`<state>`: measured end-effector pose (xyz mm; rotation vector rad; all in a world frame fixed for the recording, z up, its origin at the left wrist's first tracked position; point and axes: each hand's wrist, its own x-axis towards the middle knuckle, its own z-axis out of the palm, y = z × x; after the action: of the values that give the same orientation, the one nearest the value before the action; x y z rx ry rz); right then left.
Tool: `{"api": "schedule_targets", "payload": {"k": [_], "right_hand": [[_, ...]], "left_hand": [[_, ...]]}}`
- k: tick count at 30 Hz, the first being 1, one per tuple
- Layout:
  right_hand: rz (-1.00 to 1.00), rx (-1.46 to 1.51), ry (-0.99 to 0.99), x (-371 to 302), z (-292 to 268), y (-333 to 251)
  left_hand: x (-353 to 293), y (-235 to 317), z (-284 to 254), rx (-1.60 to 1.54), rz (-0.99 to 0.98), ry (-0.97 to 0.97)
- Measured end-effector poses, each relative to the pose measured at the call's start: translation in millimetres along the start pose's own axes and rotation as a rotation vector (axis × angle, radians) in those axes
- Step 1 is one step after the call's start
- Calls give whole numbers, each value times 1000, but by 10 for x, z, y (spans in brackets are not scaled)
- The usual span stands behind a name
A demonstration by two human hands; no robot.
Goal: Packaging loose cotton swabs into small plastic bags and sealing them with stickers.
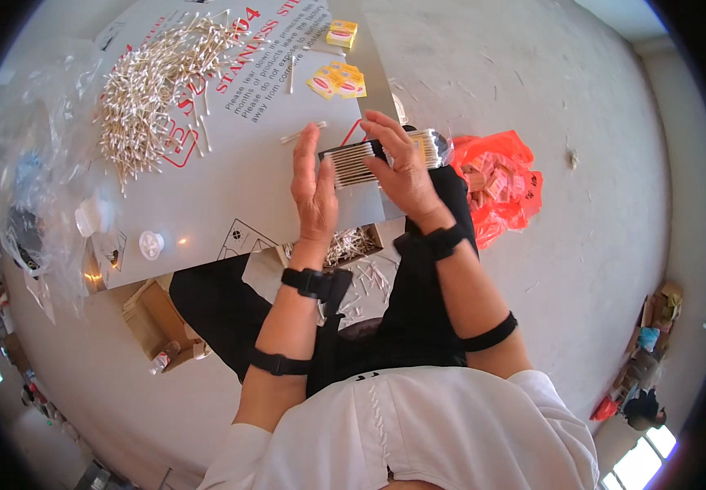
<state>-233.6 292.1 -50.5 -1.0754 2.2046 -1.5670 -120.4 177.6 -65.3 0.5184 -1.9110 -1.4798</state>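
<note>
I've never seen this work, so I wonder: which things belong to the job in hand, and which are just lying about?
Probably the job:
row of cotton swabs between the left hand and right hand
swab heap on the table
yellow printed pieces

Probably just lying about:
clear plastic
round white plastic piece
cardboard box at left

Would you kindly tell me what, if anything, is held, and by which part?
Apparently a row of cotton swabs, held at their opposite tips between the left hand and right hand.

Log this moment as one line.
left hand: at left end of swab row; right hand: at its right end; swab pile: on tabletop; red bag: right of tabletop
</note>
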Motion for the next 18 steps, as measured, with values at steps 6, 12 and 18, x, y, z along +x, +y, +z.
{"api": "schedule_targets", "payload": {"k": [6, 12, 18], "right_hand": [[-188, -456, -349, 41, -374, -24], [-264, -505, -321, 21, -328, 138], [-122, -742, -94, -158, -471, 59]], "left_hand": [[-141, 182, -110, 944, 156, -452], [-191, 107, -36, 979, 149, -449], [-209, 110, -77, 1006, 115, -476]]}}
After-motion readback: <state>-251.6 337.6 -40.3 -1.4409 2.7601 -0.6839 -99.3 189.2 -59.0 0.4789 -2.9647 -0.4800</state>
